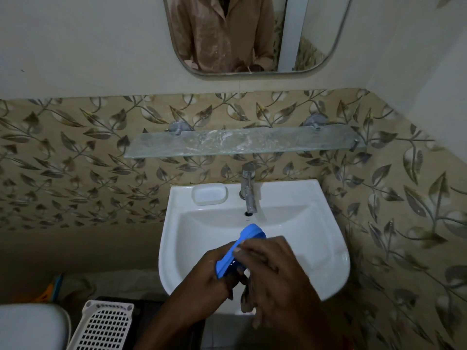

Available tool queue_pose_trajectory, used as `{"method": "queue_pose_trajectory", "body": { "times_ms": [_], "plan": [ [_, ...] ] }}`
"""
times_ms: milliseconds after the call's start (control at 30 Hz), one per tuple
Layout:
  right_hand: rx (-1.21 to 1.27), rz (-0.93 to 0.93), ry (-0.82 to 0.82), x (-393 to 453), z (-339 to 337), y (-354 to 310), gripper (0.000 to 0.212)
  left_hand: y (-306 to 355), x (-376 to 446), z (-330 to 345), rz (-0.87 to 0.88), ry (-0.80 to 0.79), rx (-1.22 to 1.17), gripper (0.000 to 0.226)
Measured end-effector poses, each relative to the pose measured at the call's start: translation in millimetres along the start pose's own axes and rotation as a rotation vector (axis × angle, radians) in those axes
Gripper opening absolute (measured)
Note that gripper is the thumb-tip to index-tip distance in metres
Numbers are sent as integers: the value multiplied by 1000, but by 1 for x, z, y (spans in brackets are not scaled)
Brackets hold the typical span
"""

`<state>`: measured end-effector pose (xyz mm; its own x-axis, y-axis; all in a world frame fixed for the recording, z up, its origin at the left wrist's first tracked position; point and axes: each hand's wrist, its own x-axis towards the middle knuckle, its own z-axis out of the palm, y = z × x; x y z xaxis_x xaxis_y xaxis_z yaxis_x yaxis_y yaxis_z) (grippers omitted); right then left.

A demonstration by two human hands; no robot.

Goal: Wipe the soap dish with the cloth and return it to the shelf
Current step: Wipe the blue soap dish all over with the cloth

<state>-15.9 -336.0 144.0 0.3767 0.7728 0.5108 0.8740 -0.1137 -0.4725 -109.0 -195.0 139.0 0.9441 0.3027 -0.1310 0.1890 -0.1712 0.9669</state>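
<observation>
A blue soap dish (238, 245) is held tilted on its edge over the white sink (328, 248). My left hand (207, 276) grips its lower end from below. My right hand (275, 271) covers its right side, with the thumb on the dish's rim. A dark cloth (246, 300) hangs from under my right hand between the two hands; most of it is hidden. The glass shelf (242, 144) on the wall above the tap holds nothing.
A white soap tray (209, 195) lies on the sink's back rim, left of the metal tap (249, 190). A mirror (252, 34) hangs above the shelf. A white perforated basket (103, 327) and a white lid (30, 327) are at the lower left.
</observation>
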Motion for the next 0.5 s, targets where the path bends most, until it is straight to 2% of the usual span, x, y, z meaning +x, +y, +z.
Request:
{"method": "queue_pose_trajectory", "body": {
  "times_ms": [100,167,200,233,300,400,500],
  "plan": [
    [-14,97,124,10,-6,16,35,-4,-2,-1,-35,30,106,52],
    [-94,76,76,10,-2,11,54,-5,-2,0,-51,39,126,72],
    [-121,20,32,7,1,9,55,-5,-3,-1,-54,44,137,79],
    [-112,-33,-8,5,3,6,46,-4,-3,-1,-42,48,147,84],
    [-93,-78,-24,5,1,4,38,-4,-4,-2,-18,47,174,88],
    [-63,18,95,14,-10,17,51,0,-4,-2,-36,27,226,88],
    [-65,77,75,15,-14,20,49,3,-3,-1,-49,32,222,88]
  ]
}}
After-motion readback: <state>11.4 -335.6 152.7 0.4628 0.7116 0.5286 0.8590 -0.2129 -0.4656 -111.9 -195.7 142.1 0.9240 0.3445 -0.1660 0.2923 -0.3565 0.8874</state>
